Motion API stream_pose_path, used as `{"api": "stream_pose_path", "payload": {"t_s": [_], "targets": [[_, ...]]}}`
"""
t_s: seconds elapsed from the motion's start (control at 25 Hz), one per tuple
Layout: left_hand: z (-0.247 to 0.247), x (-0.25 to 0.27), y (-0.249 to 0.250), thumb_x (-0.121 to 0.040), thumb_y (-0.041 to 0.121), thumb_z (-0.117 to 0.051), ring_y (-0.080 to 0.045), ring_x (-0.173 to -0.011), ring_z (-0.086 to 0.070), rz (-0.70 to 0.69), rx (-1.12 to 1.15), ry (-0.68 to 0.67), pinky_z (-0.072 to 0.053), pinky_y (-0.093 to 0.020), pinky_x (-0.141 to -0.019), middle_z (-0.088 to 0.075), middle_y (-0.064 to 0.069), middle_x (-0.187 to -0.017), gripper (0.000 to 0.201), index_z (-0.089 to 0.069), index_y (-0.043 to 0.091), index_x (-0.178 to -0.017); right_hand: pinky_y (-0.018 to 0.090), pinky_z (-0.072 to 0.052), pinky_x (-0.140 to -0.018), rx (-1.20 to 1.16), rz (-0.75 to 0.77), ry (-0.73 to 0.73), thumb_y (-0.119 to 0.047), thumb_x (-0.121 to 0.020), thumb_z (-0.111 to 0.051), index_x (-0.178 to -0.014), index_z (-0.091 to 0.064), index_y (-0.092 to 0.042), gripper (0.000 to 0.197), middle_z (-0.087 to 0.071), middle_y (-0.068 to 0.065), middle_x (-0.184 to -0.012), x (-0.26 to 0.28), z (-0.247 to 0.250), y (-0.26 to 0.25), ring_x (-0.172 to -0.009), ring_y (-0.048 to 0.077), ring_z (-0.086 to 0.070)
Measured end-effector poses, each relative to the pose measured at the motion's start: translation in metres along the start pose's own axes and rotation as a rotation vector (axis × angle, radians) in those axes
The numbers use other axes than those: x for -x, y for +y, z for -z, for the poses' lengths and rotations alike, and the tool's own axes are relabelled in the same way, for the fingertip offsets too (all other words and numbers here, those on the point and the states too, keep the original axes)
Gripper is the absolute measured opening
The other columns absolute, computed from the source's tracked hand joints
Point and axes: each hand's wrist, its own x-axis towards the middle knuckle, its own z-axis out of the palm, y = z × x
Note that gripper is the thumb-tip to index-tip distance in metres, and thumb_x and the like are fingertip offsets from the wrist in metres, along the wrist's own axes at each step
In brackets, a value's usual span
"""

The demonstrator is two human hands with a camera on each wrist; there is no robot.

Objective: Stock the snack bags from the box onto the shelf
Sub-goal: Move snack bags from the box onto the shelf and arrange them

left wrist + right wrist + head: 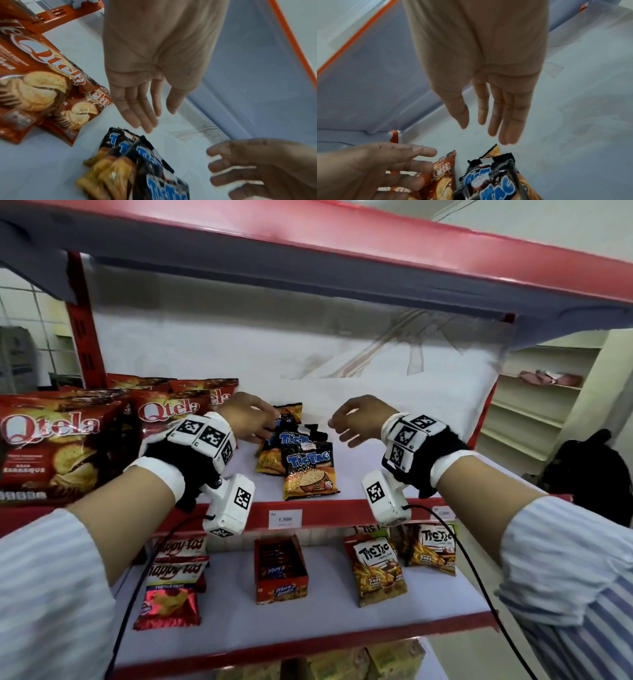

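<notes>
Several small black-and-orange Tic Tac snack bags (pixel 305 463) lie in a loose overlapping pile on the white shelf (pixel 404 474), also in the left wrist view (pixel 137 169) and the right wrist view (pixel 491 180). My left hand (pixel 250 419) hovers just above the pile's left side, fingers relaxed and holding nothing (pixel 154 108). My right hand (pixel 356 419) hangs to the right of the pile, also holding nothing, its fingers straight (pixel 488 121). Neither hand touches a bag. No box is in view.
Large red Qtela bags (pixel 51 446) stand at the shelf's left, close to my left wrist. The shelf above (pixel 342 251) hangs low overhead. Below are Happy Tos bags (pixel 171 577), a red biscuit carton (pixel 279 570) and Tic Tic bags (pixel 376 566). Bare shelf lies right of the pile.
</notes>
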Motion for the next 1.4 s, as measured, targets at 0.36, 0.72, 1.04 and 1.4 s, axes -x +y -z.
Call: {"api": "stream_pose_path", "payload": {"t_s": [0.36, 0.72, 1.04, 1.4], "targets": [[-0.088, 0.108, -0.039, -0.092, 0.012, -0.056, -0.004, -0.025, -0.040, -0.021, 0.032, 0.214, -0.035, -0.012, -0.034, -0.047, 0.001, -0.037, 0.020, -0.070, 0.001, -0.083, 0.025, -0.043, -0.050, -0.212, 0.132, 0.173, -0.013, -0.082, -0.063, -0.068, -0.060, -0.017, 0.015, -0.061, -0.002, -0.059, 0.088, -0.032, 0.057, -0.056, 0.015, -0.057], [-0.170, 0.169, -0.127, -0.095, 0.009, -0.052, -0.006, -0.026, -0.040, 0.230, 0.246, 0.190, -0.033, -0.012, -0.031, -0.049, -0.010, -0.057, 0.010, -0.060, 0.004, -0.092, 0.028, -0.048, -0.063, -0.249, 0.023, 0.005, -0.008, -0.086, -0.061, -0.071, -0.056, -0.017, 0.018, -0.058, -0.001, -0.062, 0.138, -0.096, 0.170, -0.060, 0.014, -0.056], [-0.210, 0.193, -0.283, -0.096, 0.001, -0.047, -0.015, -0.043, -0.048, 0.498, 0.232, 0.121, -0.037, -0.015, -0.036, -0.056, -0.008, -0.064, 0.017, -0.061, 0.005, -0.086, 0.030, -0.046, -0.062, -0.190, -0.153, -0.099, -0.015, -0.085, -0.063, -0.081, -0.061, -0.018, 0.005, -0.057, -0.004, -0.063, 0.141, -0.213, 0.283, -0.063, 0.018, -0.055], [-0.283, 0.228, -0.520, -0.097, 0.006, -0.047, -0.003, -0.029, -0.049, 0.744, 0.203, 0.110, -0.035, -0.013, -0.033, -0.058, -0.003, -0.067, 0.019, -0.060, 0.012, -0.084, 0.026, -0.041, -0.065, -0.054, -0.218, -0.323, -0.010, -0.087, -0.059, -0.089, -0.061, -0.010, 0.003, -0.059, 0.007, -0.072, 0.166, -0.388, 0.468, -0.070, 0.018, -0.054]]}}
